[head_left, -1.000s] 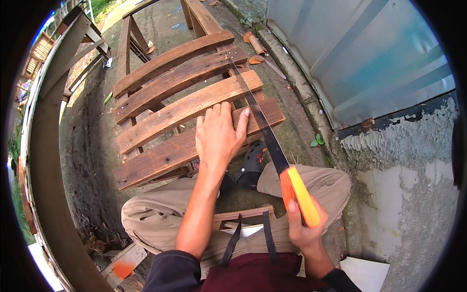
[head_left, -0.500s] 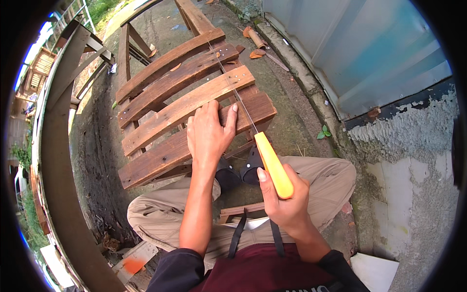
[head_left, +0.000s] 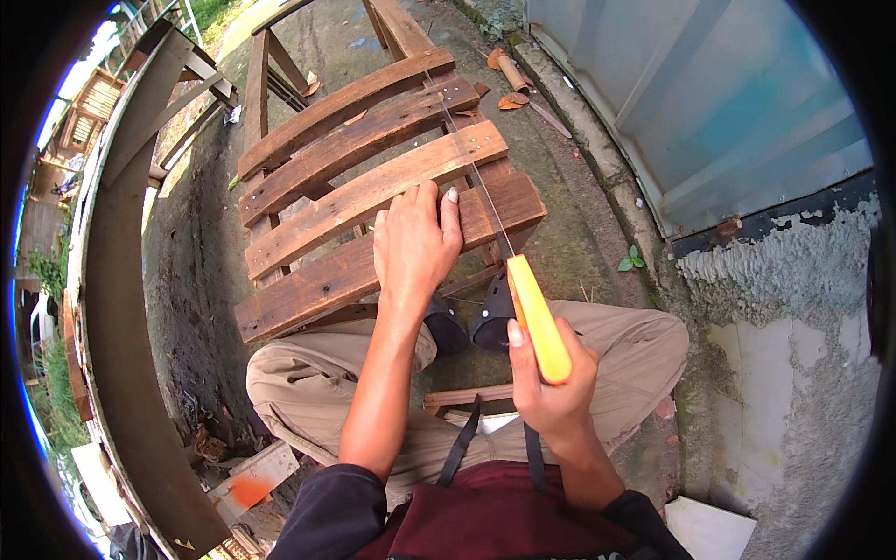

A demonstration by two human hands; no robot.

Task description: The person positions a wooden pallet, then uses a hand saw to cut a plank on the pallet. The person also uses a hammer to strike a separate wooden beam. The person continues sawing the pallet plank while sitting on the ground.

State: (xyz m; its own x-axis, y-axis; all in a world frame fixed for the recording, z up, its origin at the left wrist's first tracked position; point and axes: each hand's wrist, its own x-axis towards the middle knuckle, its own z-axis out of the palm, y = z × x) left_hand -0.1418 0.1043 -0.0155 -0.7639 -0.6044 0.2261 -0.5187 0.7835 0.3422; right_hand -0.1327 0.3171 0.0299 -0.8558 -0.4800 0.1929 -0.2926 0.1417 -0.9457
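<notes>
My right hand (head_left: 560, 385) is closed round the yellow handle (head_left: 541, 322) of a handsaw. Its thin blade (head_left: 486, 194) runs away from me, edge-on, across the right-hand part of a slatted wooden frame. My left hand (head_left: 417, 241) grips the nearest slat (head_left: 313, 291), left of the blade. Its fingers bend over the slat's far edge, with the tips hidden, and the thumb points forward on the wood. Farther off lie the third slat (head_left: 364, 199), second slat (head_left: 345, 154) and farthest slat (head_left: 345, 101), with nail heads showing on some.
Dark shoes (head_left: 493, 322) and my bent knees (head_left: 635, 350) are close below the frame. A corrugated metal sheet (head_left: 728, 103) and a rough wall (head_left: 784, 373) stand on the right. A long brown board (head_left: 121, 308) is at left. Dry leaves (head_left: 512, 101) lie on the ground.
The whole scene has shifted slightly right in the picture. Against the slats, the saw handle sits a little nearer to me. My left hand keeps its hold on the nearest slat.
</notes>
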